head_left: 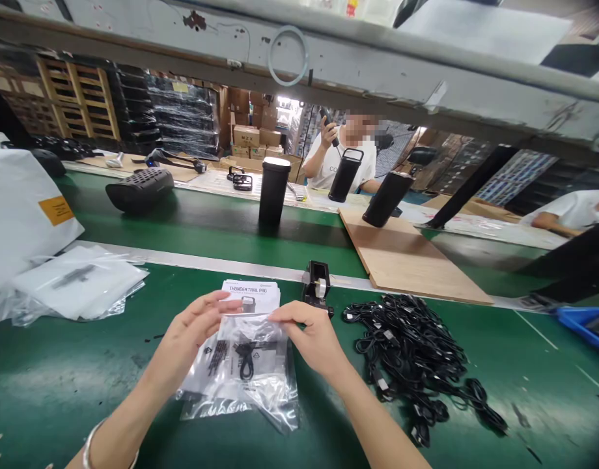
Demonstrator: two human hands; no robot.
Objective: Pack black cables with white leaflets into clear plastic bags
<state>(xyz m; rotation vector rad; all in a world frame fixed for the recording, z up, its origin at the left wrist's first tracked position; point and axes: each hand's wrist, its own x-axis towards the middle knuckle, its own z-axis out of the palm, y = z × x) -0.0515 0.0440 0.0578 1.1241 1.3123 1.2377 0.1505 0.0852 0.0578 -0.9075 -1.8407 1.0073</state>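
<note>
A clear plastic bag [273,384] with a coiled black cable [247,361] in it lies in front of me. My right hand [312,335] pinches the bag's top edge near its right corner. Beside the top left corner, my left hand [195,326] has its fingers stretched out and slightly apart, over the papers. Printed manuals [253,290], the top one reading "THUNDERTRAIL PRO", lie beneath the bag and stick out behind it. Other clear bags seem to lie under this one.
Tangled black cables [409,352] are heaped to the right; a tape dispenser [318,283] stands behind my right hand. Flat plastic bags [79,280] lie left. Black speakers [274,192] stand on the belt and a wooden board [417,257]. A co-worker [323,153] sits opposite.
</note>
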